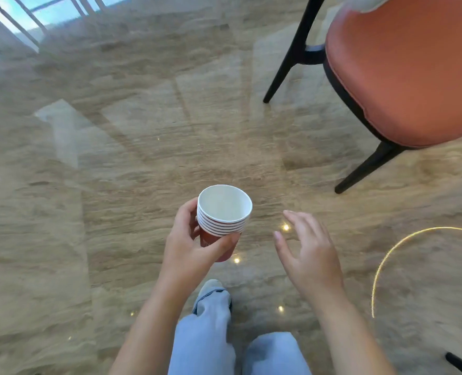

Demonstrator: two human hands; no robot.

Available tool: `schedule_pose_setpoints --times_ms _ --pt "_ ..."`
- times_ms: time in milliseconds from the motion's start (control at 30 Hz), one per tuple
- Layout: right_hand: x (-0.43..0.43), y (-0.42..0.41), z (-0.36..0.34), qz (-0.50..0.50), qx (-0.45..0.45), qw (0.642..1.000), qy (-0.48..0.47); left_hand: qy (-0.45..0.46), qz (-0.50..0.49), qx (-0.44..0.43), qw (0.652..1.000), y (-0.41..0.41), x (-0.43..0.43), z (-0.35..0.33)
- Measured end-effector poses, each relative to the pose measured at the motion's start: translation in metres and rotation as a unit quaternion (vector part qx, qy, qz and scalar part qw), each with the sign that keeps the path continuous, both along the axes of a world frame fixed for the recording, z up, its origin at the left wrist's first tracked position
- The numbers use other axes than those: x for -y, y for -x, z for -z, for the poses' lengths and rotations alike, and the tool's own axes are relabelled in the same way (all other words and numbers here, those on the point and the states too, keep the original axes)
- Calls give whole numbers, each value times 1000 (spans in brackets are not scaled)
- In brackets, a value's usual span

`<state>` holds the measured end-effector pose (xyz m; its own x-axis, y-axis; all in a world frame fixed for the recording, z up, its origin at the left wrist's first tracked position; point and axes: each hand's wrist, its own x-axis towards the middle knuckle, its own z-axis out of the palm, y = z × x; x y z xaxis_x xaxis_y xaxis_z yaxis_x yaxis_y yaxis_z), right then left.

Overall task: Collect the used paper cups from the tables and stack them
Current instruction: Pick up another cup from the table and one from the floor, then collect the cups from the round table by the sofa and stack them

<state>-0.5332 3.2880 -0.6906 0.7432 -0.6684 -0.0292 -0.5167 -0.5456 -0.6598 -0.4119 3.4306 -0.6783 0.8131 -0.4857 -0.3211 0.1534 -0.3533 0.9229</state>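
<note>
Glossy marble floor (116,185) and an orange chair (403,77) are seen below. A cup stack (221,220) is gripped upright by the left hand (194,244); the right hand (308,250), fingers spread, is held just beside it, apart.

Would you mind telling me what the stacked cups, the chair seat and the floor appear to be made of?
The stacked cups: likely paper, matte white inside, red outside, thin rolled rims.
The chair seat: padded orange upholstery, possibly faux leather, smooth with piped edge.
The floor: polished stone or stone-look tile, beige veining, mirror-like reflections.
</note>
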Motion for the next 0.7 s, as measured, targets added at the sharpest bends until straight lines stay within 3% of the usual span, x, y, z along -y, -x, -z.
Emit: schedule_pose_setpoints --times_ms 433,700 --pt "-11 75 -199 90 -34 994 55 46 40 -51 997 66 32 -202" --pt "-19 120 -279 188 -35 977 99 51 242 0 969 85 56 -284"
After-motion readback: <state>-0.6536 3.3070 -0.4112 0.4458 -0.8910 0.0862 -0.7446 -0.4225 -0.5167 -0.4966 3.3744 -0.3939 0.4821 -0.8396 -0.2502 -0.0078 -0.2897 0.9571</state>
